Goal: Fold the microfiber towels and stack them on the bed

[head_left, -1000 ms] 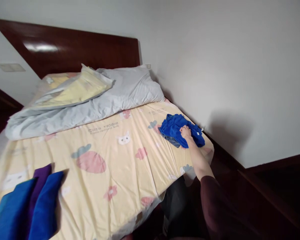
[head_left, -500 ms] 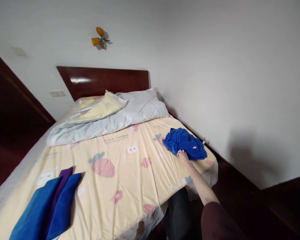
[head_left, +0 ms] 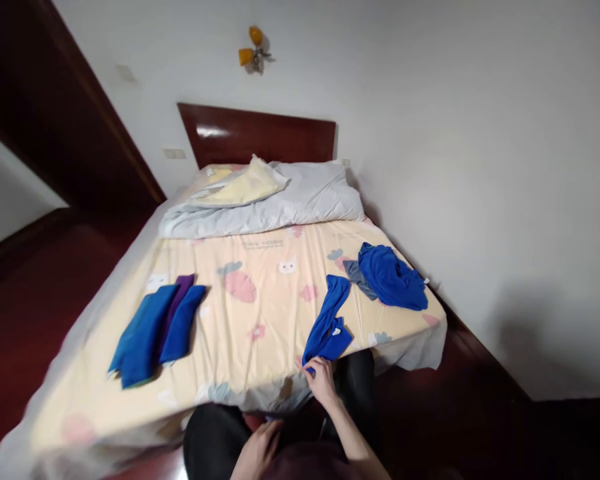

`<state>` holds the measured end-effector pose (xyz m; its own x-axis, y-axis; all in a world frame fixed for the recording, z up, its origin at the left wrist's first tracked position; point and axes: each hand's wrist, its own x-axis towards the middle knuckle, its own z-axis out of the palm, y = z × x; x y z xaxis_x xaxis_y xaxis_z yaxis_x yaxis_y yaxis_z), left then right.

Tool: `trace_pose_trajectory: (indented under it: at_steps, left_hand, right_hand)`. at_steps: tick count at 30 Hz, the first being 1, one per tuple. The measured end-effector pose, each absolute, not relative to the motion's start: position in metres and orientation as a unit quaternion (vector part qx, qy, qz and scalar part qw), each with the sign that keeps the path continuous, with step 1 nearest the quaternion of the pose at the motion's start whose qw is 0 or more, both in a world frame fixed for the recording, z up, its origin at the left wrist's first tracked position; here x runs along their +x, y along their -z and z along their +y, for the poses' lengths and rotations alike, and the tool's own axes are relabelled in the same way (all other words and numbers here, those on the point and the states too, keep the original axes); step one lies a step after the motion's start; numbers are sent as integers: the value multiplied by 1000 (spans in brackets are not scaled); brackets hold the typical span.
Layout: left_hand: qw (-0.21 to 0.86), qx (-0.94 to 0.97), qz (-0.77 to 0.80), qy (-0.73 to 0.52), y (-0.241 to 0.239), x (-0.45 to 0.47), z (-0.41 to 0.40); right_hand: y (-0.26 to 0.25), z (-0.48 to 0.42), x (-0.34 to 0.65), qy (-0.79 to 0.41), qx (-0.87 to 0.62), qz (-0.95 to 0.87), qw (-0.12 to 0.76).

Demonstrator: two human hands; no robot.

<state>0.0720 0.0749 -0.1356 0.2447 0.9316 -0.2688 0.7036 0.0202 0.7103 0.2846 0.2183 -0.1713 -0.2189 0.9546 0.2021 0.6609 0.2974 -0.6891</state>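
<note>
A crumpled blue towel (head_left: 326, 323) with a small white tag lies near the front edge of the bed. My right hand (head_left: 320, 375) pinches its near corner between thumb and fingers. Low in front of my body, my left hand (head_left: 260, 445) rests by my thigh with its fingers stretched out, holding nothing that I can see. Farther right on the bed is a heap of blue cloth (head_left: 393, 279) with a grey-blue cloth (head_left: 360, 279) partly under it. To the left, folded blue and purple towels (head_left: 147, 333) lie side by side.
A patterned cream sheet (head_left: 270, 313) covers the bed. Grey bedding and a pale yellow pillow (head_left: 255, 183) lie before the dark wooden headboard (head_left: 265, 133). A white wall stands close along the right side. My knees are at the bed's front edge.
My right hand has drawn a blue towel from the heap toward me, near the bed's front edge. My left hand has come into view. The view has shifted left and down.
</note>
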Motion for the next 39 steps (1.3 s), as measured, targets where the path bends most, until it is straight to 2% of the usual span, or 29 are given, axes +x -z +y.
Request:
trace_pose_trajectory:
  at_steps: [2,8,13,18,21,27,35,39]
  left_hand:
    - [423,664,593,-169,138,79,76]
    - [414,672,577,-208,127,88,66]
    - [414,667,571,-241,127,86,68]
    - [475,622,553,-285,120,95,69]
    - [528,533,563,-345,117,106,67]
    - [689,214,517,-461,117,126,71]
    - [636,156,537,-532,116,119,80]
    - [634,146,532,-541,115,116,79]
  right_hand:
    - [162,213,285,-250,-531,-750,304]
    - [141,235,328,-273,-566,-695,349]
    - [144,210,347,-285,-595,-699,276]
    - [137,162,335,-344,-530,-733,253]
    - [119,143,323,-398,-467,-749,251]
    - [76,134,294,-462,-384,-761,246]
    - [79,134,271,-557,-394,-685,257]
    - [83,136,270,-508,-405,-722,239]
